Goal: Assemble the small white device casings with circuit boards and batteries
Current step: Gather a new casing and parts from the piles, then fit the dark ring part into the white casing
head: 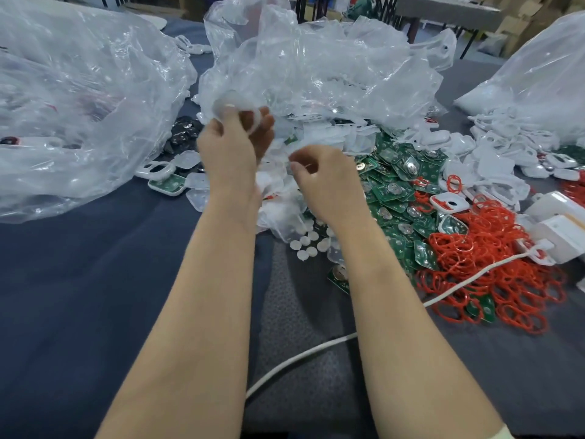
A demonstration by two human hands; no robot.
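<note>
Plainly the work was at an early stage. The left hand (232,147) was raised against the middle plastic bag (316,68), its fingers curled round a pale, translucent casing part (232,101). The right hand (326,182) hovered just beside it with thumb and forefinger drawn together; whether they pinched some small piece could not be told. Nearly all the stock lay loose. There was a heap of green circuit boards (399,191), many showing a silver disc that looked like a battery, with a tangle of red rings (493,274) in front and a drift of white casings (493,153) behind. One casing with a board seated in it (166,183) lay by the left bag (79,106), the only visible unit that seemed partly built, so I judged that most of the assembly was still to be done. Open room was on the near left, where the counter (63,280) showed bare dark cloth. Ahead and to both sides, the bags and heaps crowded in. A white cable (304,354) ran across under the right forearm and could have snagged a sweeping wrist. White boxes (557,226) stood at the far right, leaving little room to move there.
</note>
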